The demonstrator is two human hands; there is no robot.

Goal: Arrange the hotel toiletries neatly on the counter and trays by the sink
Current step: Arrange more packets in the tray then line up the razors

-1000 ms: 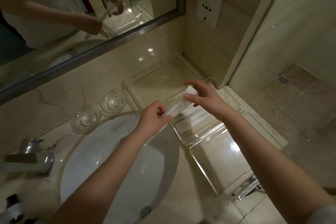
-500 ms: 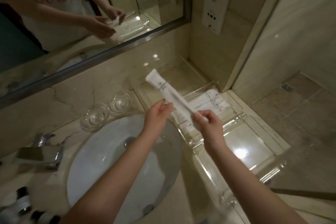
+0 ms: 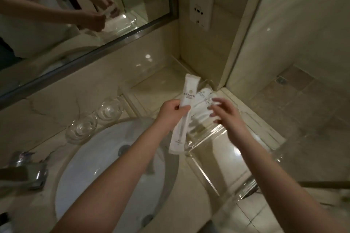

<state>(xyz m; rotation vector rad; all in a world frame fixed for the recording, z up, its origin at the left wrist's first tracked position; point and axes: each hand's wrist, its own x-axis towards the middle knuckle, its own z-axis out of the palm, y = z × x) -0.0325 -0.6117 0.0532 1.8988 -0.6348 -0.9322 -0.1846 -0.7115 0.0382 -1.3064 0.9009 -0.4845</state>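
A long white toiletry packet (image 3: 186,104) with a small logo stands nearly upright over the sink's right rim. My left hand (image 3: 171,112) pinches it at mid-length. My right hand (image 3: 224,113) hovers just right of it, fingers spread and blurred, holding nothing, above more white packets (image 3: 203,98) that lie in a clear acrylic tray (image 3: 246,136) on the counter.
A white basin (image 3: 106,166) lies below my left arm, a chrome tap (image 3: 24,172) at the far left. Two upturned glasses (image 3: 94,119) sit behind the basin by the mirror (image 3: 75,15). A second clear tray (image 3: 155,85) sits in the corner. Shower floor lies right.
My right hand has let go of the packet's lower end and lifted to its right. The packet has swung from slanting to nearly upright, held by my left hand alone.
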